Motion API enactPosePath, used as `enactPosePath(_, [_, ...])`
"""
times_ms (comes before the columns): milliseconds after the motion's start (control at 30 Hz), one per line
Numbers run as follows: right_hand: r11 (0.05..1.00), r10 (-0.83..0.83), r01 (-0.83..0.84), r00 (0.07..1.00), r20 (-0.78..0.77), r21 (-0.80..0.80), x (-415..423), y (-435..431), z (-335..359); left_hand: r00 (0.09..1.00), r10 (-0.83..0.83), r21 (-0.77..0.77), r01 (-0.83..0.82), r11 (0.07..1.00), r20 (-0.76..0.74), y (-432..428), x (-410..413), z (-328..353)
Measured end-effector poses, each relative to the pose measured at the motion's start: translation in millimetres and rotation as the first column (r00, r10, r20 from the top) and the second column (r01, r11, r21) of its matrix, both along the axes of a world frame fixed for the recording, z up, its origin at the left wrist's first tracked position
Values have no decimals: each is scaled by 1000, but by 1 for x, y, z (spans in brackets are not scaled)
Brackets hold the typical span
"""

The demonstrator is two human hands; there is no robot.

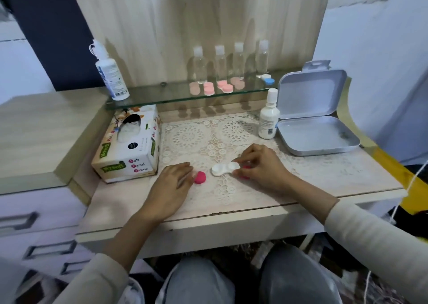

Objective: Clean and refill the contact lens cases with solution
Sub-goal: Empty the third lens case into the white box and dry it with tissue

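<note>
White lens case (225,168), pinched by the right hand (261,164), has one pink cap (199,177) off at 9 o'clock beside the relaxed left hand (171,183); refilling appears not yet begun.

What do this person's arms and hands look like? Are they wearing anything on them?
Both arms are in long, plain cream-beige sleeves. The left sleeve and the right sleeve each end partway up the forearm, leaving the wrists bare. The left hand and the right hand are bare too: no gloves, and no watch, bracelet or ring shows.
</note>
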State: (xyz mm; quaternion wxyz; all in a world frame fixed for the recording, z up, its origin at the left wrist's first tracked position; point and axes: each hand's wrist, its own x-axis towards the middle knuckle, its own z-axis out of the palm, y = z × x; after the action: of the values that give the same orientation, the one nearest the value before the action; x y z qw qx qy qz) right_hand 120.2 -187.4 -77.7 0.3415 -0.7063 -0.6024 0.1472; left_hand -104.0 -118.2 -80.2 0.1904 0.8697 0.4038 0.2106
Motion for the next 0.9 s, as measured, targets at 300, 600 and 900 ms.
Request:
enactPosePath(300, [998,47,-44,997,63,-51,-6,-1,5,1000,0,-7,0,1000,13,3,-2,-3])
enactPosePath(600, [993,121,-120,982,142,-14,-16,29,27,980,66,302,-122,946,187,30,-24,55])
enactPosePath(900, [959,274,-233,905,325,-160,-27,87,20,910,415,264,-398,879,-11,107,-56,82])
